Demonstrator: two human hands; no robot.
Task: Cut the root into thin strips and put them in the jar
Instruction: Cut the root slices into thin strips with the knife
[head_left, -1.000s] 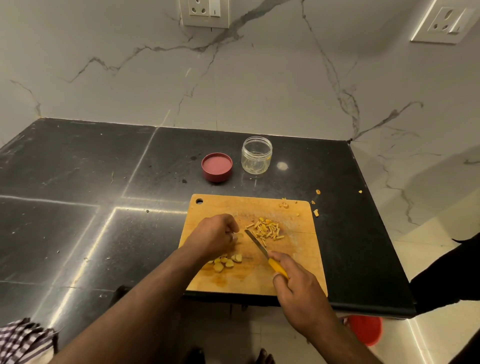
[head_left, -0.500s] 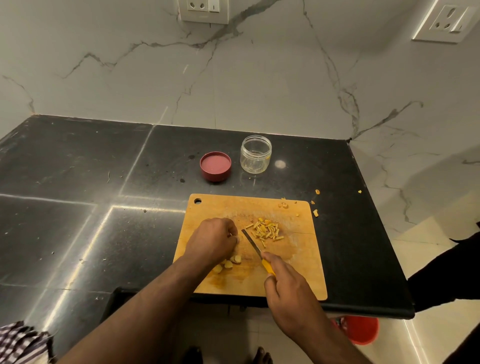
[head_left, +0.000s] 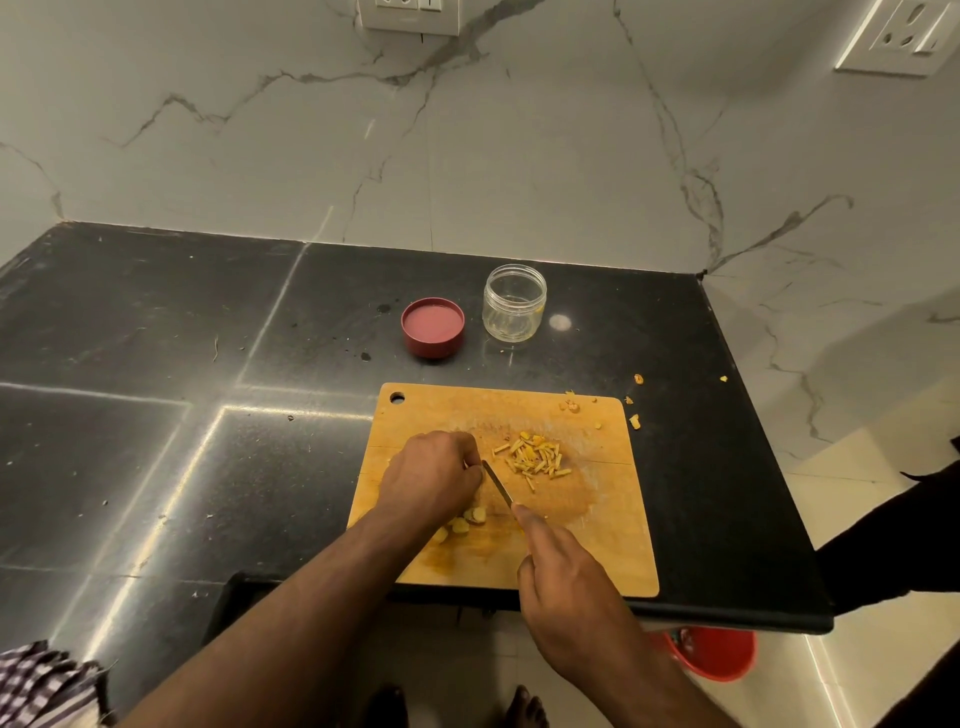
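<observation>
Right hand wrapped round knife, forefinger along its back; left hand curled over root piece, hidden beneath. Just right of blade, cut strips; near left wrist, uncut slices. Beyond, jar apparently empty: about midway, filling undone.

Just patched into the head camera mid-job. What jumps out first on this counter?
Two hands working on the wooden cutting board near the counter's front edge: the left hand holds down a piece of root, while the right hand has its grip on a knife. A pile of yellow strips lies just right of the blade. Behind the board stand an open glass jar and its red lid.
</observation>
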